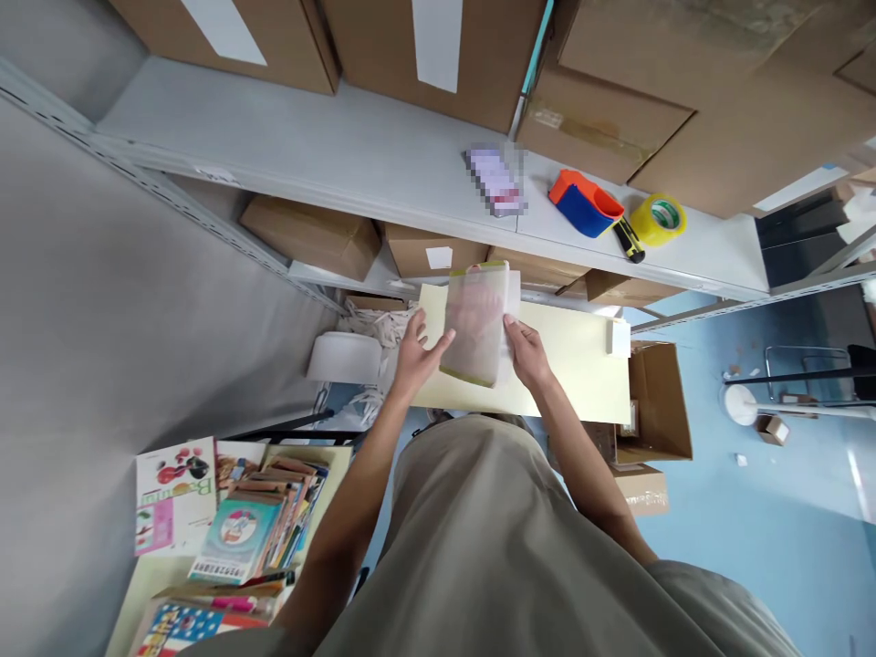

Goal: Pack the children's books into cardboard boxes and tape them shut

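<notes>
A book wrapped in a frosted plastic bag (477, 321) is held up between both hands, over a pale yellow table (581, 365). My left hand (415, 354) grips the bag's left edge, thumb on its front. On the bag's right edge, my right hand (526, 350) pinches it and a white sheet behind it. The book's cover shows only dimly through the plastic.
A grey shelf (356, 155) ahead carries cardboard boxes (438, 46), an orange-and-blue tape dispenser (585, 203), a yellow tape roll (658, 218) and a utility knife (628, 241). Stacked picture books (239, 529) lie lower left. An open carton (657, 401) stands on the blue floor at right.
</notes>
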The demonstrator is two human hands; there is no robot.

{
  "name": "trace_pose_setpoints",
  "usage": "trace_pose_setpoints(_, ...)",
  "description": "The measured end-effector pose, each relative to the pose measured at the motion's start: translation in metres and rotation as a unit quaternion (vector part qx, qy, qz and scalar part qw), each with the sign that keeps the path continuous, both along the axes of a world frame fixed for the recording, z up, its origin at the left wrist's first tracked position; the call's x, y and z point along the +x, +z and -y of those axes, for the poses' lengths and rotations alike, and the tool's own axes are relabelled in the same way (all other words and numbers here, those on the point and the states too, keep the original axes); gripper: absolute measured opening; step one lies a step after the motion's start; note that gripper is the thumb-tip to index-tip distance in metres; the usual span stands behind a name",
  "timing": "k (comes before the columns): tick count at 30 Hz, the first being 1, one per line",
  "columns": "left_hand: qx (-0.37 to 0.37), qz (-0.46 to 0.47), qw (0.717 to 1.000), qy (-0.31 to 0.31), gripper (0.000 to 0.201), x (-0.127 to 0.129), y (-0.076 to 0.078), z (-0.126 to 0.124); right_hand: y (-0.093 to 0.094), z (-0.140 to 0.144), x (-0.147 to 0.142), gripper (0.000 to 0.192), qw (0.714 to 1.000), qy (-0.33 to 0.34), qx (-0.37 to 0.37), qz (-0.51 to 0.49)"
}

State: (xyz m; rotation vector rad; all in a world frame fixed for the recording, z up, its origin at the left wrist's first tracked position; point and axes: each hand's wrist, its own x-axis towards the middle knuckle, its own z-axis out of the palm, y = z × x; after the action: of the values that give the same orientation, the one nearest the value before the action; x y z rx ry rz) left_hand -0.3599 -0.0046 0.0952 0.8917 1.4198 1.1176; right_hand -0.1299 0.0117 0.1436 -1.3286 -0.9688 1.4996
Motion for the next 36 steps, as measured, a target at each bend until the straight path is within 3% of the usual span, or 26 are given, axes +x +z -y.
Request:
trace_pose_setpoints(6, -0.091, 0.171, 0.978, -0.079, 0.087, -0.036, -0.011, -0.001, -0.014, 0.002, -0.010, 0.081, 0.994, 0.036, -0.094, -0.039)
trace_pose_setpoints(14, -0.127, 0.159, 0.978, -0.041, 0.084, -0.049, -0.022, -0.001, -0.036, -0.001, -0.027, 0.083, 0.991, 0.040, -0.114, -0.056)
trace_pose_setpoints(20, -0.139, 0.127, 0.982, -0.028, 0.083, -0.051, -0.055, -0.007, -0.068, -0.004, -0.035, 0.094, 0.991, -0.063, -0.119, -0.005)
trace_pose_setpoints(23, -0.152, 0.101, 0.983, -0.023, 0.081, -0.050, -0.075, -0.011, -0.086, -0.011, -0.037, 0.076, 0.987, -0.092, -0.123, 0.037)
trace_pose_setpoints(25, -0.154, 0.088, 0.984, -0.024, 0.078, -0.049, -0.087, -0.015, -0.095, -0.016, -0.038, 0.066, 0.986, -0.078, -0.137, 0.050)
trace_pose_setpoints(30, -0.171, 0.034, 0.984, -0.046, 0.064, -0.043, -0.116, -0.026, -0.113, -0.028, -0.032, 0.077, 0.979, -0.026, -0.190, 0.067)
trace_pose_setpoints(36, -0.204, -0.071, 0.976, -0.022, 0.035, -0.034, -0.143, -0.046, -0.150, -0.051, -0.024, 0.072, 0.968, 0.013, -0.165, 0.191)
